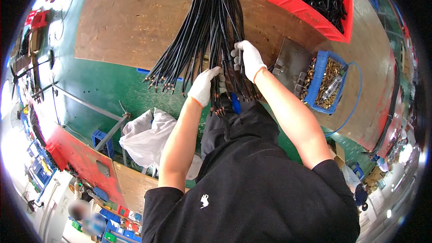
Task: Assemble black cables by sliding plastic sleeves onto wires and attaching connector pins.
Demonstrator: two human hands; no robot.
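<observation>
A thick bundle of black cables (198, 22) runs down over the near edge of the wooden table, its strands fanning out with copper-coloured bare ends. My left hand (204, 86), in a white glove, is closed around some strands in the middle of the fan. Higher and to the right, my right hand (248, 59), gloved too, has its fingers wrapped round strands at the bundle's right side. The cable ends below both hands hang over my lap. Parts of the fingers are hidden behind the cables.
A red bin (310, 11) of black parts stands at the far right. Nearer is a blue basket (321, 69) of brass-coloured fittings, with a tool and blue hose (361, 85), beside a metal plate (292, 56). A white sack (146, 137) sits by a metal frame (85, 103) at left.
</observation>
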